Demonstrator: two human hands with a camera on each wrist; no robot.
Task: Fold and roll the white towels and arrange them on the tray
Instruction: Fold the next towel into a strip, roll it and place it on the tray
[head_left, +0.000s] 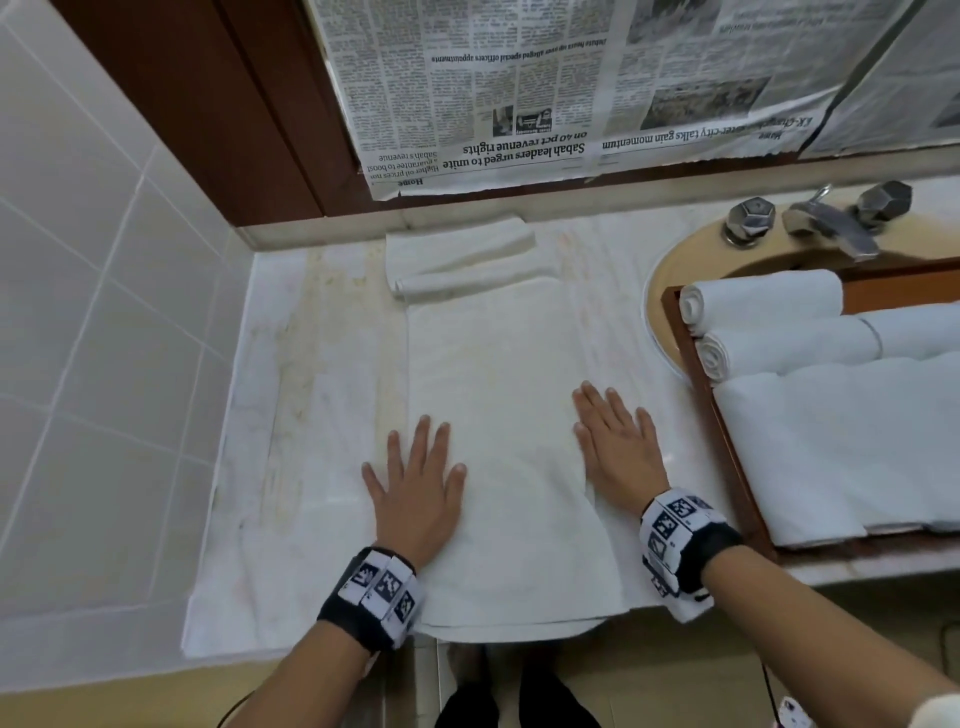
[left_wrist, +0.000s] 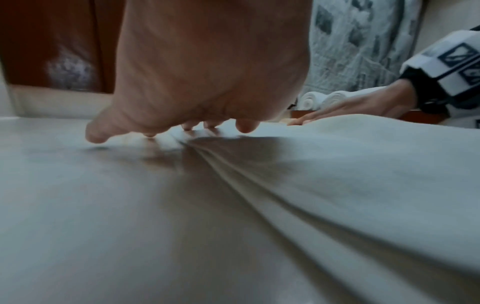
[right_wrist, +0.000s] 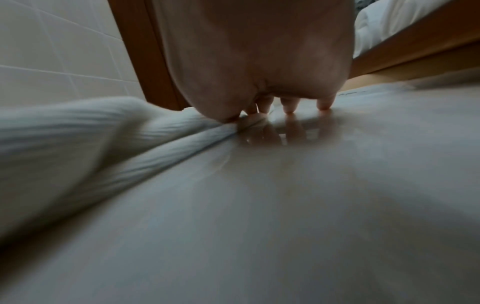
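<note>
A long white terry towel (head_left: 498, 441) lies folded into a narrow strip on the pale marble counter (head_left: 311, 415), its near end drooping a little over the counter's front edge. The left hand (head_left: 415, 493) rests palm down on the strip's left border, fingers straight and spread, grasping nothing; the left wrist view shows soft layered folds running out from under it. The right hand (head_left: 618, 441) lies flat at the strip's right border, partly on cloth and partly on the glossy stone, fingers likewise extended and holding nothing; the right wrist view shows its fingertips (right_wrist: 288, 108) mirrored in the polished surface. At the far end of the strip sits a smaller folded towel (head_left: 457, 249) with a rolled edge. To the right, a rectangular wooden tray (head_left: 727, 426) spans the oval beige sink (head_left: 675, 260) and carries two tight rolled towels (head_left: 769, 306) plus a flat folded one. Angular metal taps (head_left: 831, 218) stand behind, and newsprint (head_left: 571, 88) covers the wall above
</note>
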